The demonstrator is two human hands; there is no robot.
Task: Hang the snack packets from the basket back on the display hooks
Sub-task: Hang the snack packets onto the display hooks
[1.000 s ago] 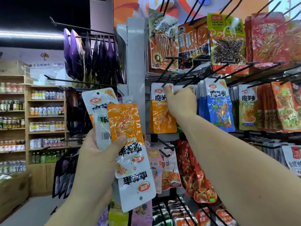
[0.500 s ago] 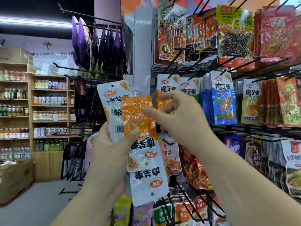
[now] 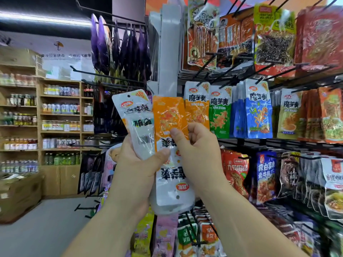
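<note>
My left hand (image 3: 138,169) grips a fan of several orange-and-white snack packets in front of the rack. One white-backed packet (image 3: 136,121) stands upright at the left. An upside-down orange packet (image 3: 169,117) sits beside it, and my right hand (image 3: 197,154) pinches it between thumb and fingers. Another upside-down packet (image 3: 172,186) hangs below my hands. An identical orange packet (image 3: 197,108) hangs on a display hook (image 3: 199,81) just behind, at the left end of its row. The basket is out of sight.
Green (image 3: 220,112), blue (image 3: 258,110) and yellow packets fill the hooks to the right. Black hook rods (image 3: 241,65) jut toward me from upper rows. A white upright post (image 3: 169,58) stands behind the packets. Purple bags (image 3: 118,47) hang upper left; wooden shelves (image 3: 59,115) stand far left.
My right hand left the orange packet hanging on the hook, came back to the bunch in my left hand and now pinches the upside-down orange packet.
</note>
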